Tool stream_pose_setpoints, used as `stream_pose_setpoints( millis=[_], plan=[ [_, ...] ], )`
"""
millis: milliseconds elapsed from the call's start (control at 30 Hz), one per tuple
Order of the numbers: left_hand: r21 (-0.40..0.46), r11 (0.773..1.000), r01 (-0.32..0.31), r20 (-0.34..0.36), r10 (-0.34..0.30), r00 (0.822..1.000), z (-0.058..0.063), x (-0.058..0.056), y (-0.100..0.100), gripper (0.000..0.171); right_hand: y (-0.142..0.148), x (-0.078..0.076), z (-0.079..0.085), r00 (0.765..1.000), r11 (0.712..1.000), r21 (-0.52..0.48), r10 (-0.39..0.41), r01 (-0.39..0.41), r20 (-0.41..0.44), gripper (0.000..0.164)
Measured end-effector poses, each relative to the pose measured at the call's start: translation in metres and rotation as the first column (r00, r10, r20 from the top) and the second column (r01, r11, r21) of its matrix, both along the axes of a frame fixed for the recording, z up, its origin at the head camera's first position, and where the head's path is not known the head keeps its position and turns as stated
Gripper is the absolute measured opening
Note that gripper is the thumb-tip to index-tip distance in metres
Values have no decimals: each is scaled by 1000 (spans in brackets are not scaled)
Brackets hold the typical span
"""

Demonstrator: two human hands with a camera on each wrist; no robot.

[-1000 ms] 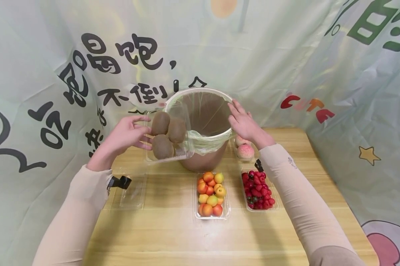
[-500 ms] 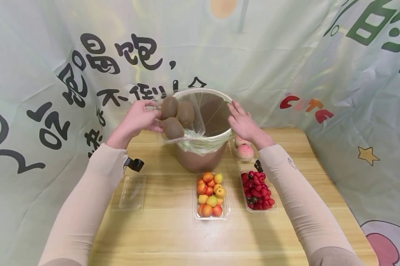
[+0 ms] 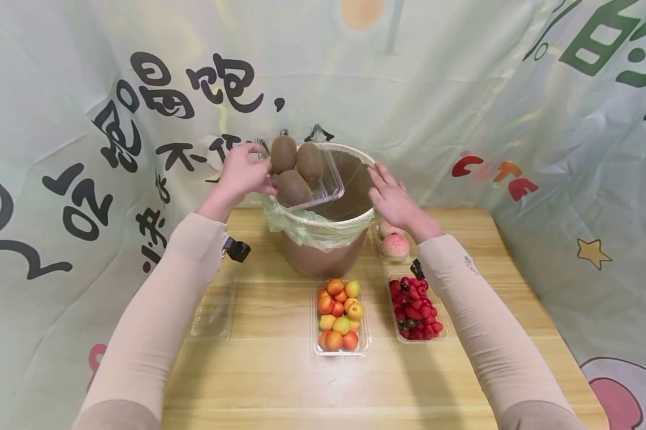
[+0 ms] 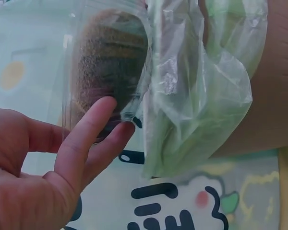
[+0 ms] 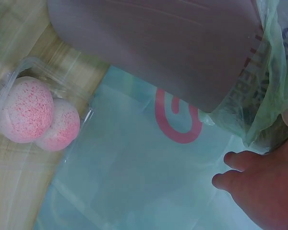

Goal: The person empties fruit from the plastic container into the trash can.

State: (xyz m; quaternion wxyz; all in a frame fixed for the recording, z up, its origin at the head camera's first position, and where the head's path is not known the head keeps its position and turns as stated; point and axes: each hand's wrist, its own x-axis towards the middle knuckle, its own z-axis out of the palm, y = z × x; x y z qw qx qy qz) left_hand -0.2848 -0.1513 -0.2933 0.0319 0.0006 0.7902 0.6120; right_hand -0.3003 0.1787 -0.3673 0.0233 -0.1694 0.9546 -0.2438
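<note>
My left hand (image 3: pixel 246 173) grips the left edge of a clear plastic container (image 3: pixel 334 188) holding three brown kiwis (image 3: pixel 292 188). The container is tilted over the left side of a brown bin (image 3: pixel 323 257) lined with a pale green plastic bag (image 3: pixel 334 234). In the left wrist view, a kiwi (image 4: pixel 110 62) shows through the plastic close to the fingers (image 4: pixel 84 129), beside the bag's folds. My right hand (image 3: pixel 393 194) rests on the bin's right rim with fingers fairly straight. In the right wrist view that hand (image 5: pixel 264 182) lies beside the bag, partly out of frame.
On the wooden table (image 3: pixel 280 382) stand a tray of small orange and yellow fruits (image 3: pixel 340 316), a tray of red berries (image 3: pixel 417 307) and a tray of pink peaches (image 3: pixel 395 245). A clear plastic tray (image 3: pixel 212 310) lies left. A printed curtain (image 3: pixel 436 89) surrounds the table.
My left hand has moved right and up with the container of kiwis, from beside the bin to over its opening. The container tilts more now. My right hand stays on the rim.
</note>
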Motion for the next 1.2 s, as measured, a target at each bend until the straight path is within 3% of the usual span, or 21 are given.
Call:
stream_pose_setpoints(
  millis=[200,600,933,1200],
  plan=[
    [-49,997,-62,-75,58,996,-8,-11,7,41,0,0,0,1000,1000,5,-2,2,3,69],
    [-163,973,-166,-216,129,968,-18,-27,21,50,1,0,0,1000,1000,6,-4,4,5,69],
    [-258,932,-253,-390,139,910,-23,-31,28,49,0,-1,-1,1000,1000,3,-5,5,-2,69],
    [-249,919,-306,-481,157,863,-32,-39,29,51,0,0,-1,1000,1000,-5,-7,7,-10,68]
  ],
)
